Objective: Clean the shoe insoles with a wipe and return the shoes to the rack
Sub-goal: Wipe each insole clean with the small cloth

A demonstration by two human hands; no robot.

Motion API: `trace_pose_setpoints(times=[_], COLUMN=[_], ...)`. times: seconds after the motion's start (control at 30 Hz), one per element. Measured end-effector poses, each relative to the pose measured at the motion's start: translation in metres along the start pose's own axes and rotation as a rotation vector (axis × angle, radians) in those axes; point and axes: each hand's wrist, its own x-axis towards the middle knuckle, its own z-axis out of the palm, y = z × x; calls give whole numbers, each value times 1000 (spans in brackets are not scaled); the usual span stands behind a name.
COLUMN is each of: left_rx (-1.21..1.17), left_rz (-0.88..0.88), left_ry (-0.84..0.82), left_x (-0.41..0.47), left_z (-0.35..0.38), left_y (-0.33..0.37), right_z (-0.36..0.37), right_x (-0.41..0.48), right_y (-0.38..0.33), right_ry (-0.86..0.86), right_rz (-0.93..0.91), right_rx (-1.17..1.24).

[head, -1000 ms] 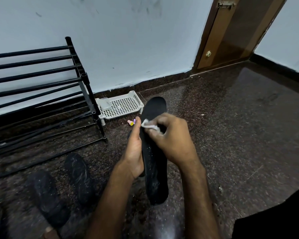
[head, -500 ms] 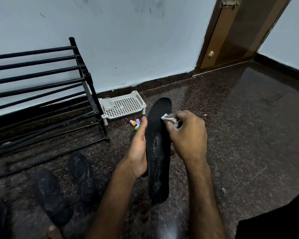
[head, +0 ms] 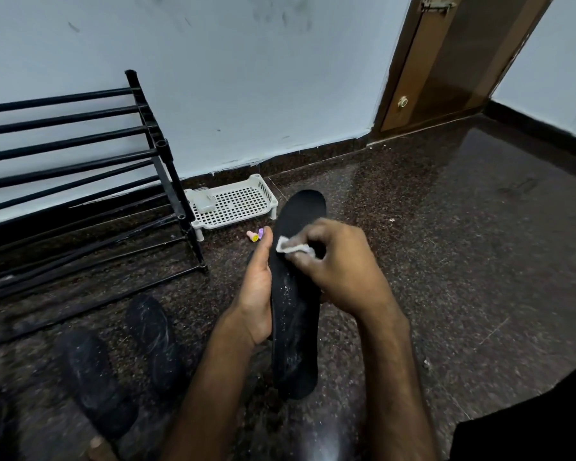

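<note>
Over speckled dark floor (head: 463,261), left hand (head: 256,294) grips the black insole (head: 295,327) while right hand (head: 340,271) pinches a wipe (head: 288,246) against it.

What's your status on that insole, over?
Left hand grips black insole by the edge. Right hand pinches white wipe on its upper part. Shoes on floor, not yet on rack.

Setting: home, likely an entry corner.
- Black tiered rack (head: 167,171) against a scuffed white wall (head: 246,78)
- Dark shoes (head: 90,374) on the floor (head: 463,261), which is polished speckled stone with dark skirting
- Brown wooden door (head: 453,61) with a latch
- White plastic tray (head: 236,201) beside the rack
</note>
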Motion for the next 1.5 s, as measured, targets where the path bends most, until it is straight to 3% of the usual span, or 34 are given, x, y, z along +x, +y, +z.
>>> trace_pose_setpoints(times=[0.07,0.2,0.23,0.3,0.37,0.4,0.47,0.57,0.67,0.73,0.77,0.9,0.93,1.03,1.1,1.27,1.37,1.43,1.5], left_rx=[67,130,128,88,71,89,112,104,82,107,124,125,119,102,113,136,119,110,130], left_rz=[-7,-47,-47,-46,-51,-52,-54,-46,-35,-25,-25,-35,-34,-31,-26,-40,-50,-53,-42], left_ry=[-14,5,7,5,-4,-11,-24,-36,-34,-27,-28,-85,-93,-97,-97,-75,-39,-34,-41], left_x=[0,1,2,2,1,1,0,-1,-2,-3,-3,-4,-5,-6,-9,-4,-1,-3,-5], left_z=[-2,3,4,5,1,-1,-1,4,4,0,-1,5,6,6,5,8,5,4,3], left_y=[0,-5,-5,-4,-2,-2,-2,-3,-1,2,2,-1,-1,2,4,-3,-4,-2,0], right_z=[-6,-7,-4,1,-3,-8,-16,-12,-4,-8,-11,-21,-21,-20,-24,-21,-9,-12,-19], right_x=[-4,8,10,8,-1,-3,-3,7,4,-5,-7,4,8,2,-7,5,3,-4,-5], right_y=[8,4,0,-2,3,8,15,8,5,10,14,12,9,10,13,3,-6,-2,3], right_ry=[36,412,381,149,-37,-39,116,321,47,-122,-102,311,331,34,-63,337,130,6,113], right_rz=[82,71,21,-52,6,58,116,71,-23,52,85,72,58,54,112,98,-29,25,98], right_rx=[-89,-135,-100,-36,-58,-98,-176,-180,-34,-31,-64,-184,-168,-82,-113,-181,-57,-81,-171])
